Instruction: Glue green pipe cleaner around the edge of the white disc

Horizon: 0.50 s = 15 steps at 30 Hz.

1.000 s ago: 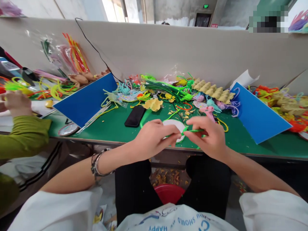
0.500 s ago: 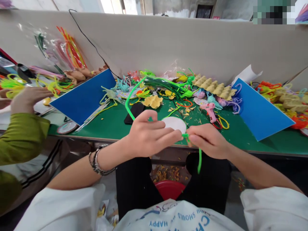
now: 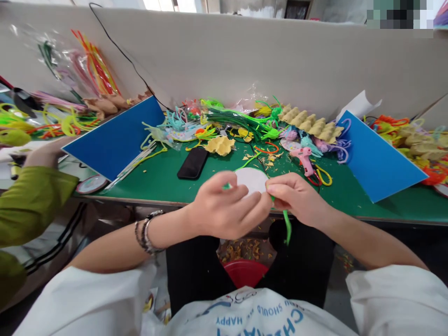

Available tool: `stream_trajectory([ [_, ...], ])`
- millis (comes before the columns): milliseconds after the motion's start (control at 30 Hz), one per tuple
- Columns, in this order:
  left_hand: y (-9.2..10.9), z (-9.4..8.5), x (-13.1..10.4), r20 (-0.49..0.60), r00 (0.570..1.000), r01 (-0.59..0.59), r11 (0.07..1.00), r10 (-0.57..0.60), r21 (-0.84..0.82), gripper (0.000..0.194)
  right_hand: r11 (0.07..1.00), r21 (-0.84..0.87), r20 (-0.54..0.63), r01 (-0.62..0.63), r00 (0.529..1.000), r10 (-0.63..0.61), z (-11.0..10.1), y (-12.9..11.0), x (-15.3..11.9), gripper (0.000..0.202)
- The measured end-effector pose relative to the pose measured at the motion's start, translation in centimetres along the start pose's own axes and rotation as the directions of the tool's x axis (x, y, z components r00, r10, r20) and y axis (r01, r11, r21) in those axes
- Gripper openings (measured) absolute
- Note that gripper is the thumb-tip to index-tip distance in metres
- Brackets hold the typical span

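A bright green pipe cleaner (image 3: 287,227) runs between my hands, one end dangling below the right fingers. My right hand (image 3: 299,198) pinches it between thumb and forefinger. My left hand (image 3: 227,205) is curled beside it, slightly blurred, with a bit of green showing at the bent forefinger; the rest of the strand is hidden by the fingers. The fingertips of both hands nearly meet above the table's front edge. Just behind them a white round disc (image 3: 250,178) lies on the green table (image 3: 161,179).
A black phone (image 3: 193,163), yellow carton piece (image 3: 220,145), pink glue gun (image 3: 304,159) and egg carton (image 3: 311,123) lie behind my hands, amid colourful pipe cleaners. Blue boards (image 3: 117,140) (image 3: 381,158) flank the space. At left, a co-worker's green sleeve (image 3: 38,200) shows. A red basin (image 3: 245,273) sits below.
The long green loop that rose above my left hand no longer shows, and the phone is now uncovered. My left hand has curled in further. The co-worker's hand has moved.
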<state>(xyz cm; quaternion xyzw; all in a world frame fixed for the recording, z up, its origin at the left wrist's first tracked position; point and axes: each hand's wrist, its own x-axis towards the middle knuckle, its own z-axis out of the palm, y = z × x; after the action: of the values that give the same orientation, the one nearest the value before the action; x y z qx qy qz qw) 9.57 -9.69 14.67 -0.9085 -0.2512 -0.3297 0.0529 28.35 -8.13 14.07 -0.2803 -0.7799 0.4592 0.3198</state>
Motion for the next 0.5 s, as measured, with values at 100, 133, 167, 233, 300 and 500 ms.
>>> stream_trajectory([
  [100,-0.4,0.3,-0.3,-0.072,0.987,-0.128,0.978,0.142,0.165,0.026,0.991,0.115,-0.088,-0.063,0.993,0.074,0.3,0.5,0.1,0.030],
  [133,-0.5,0.3,-0.3,-0.084,0.992,-0.084,0.989,0.095,0.123,0.026,1.000,0.006,-0.159,-0.002,0.987,0.003,0.1,0.6,0.0,0.025],
  [167,-0.6,0.2,-0.2,-0.080,0.997,-0.006,1.000,0.008,0.024,0.026,0.983,-0.158,-0.211,0.090,0.970,-0.122,-0.3,0.6,-0.1,0.017],
  [233,-0.4,-0.1,0.2,0.020,0.977,0.207,0.930,-0.211,-0.304,0.027,0.792,-0.535,-0.164,0.295,0.883,-0.439,-1.2,0.5,-0.5,0.009],
  [300,-0.1,-0.4,0.5,0.212,0.912,0.406,0.705,-0.351,-0.581,0.028,0.482,-0.765,0.019,0.426,0.764,-0.645,-1.9,0.2,-0.9,0.011],
  [500,0.1,-0.5,0.2,0.129,0.955,0.297,0.889,-0.268,-0.350,0.028,0.585,-0.717,0.061,0.379,0.870,-0.489,-1.7,-0.3,-1.1,0.027],
])
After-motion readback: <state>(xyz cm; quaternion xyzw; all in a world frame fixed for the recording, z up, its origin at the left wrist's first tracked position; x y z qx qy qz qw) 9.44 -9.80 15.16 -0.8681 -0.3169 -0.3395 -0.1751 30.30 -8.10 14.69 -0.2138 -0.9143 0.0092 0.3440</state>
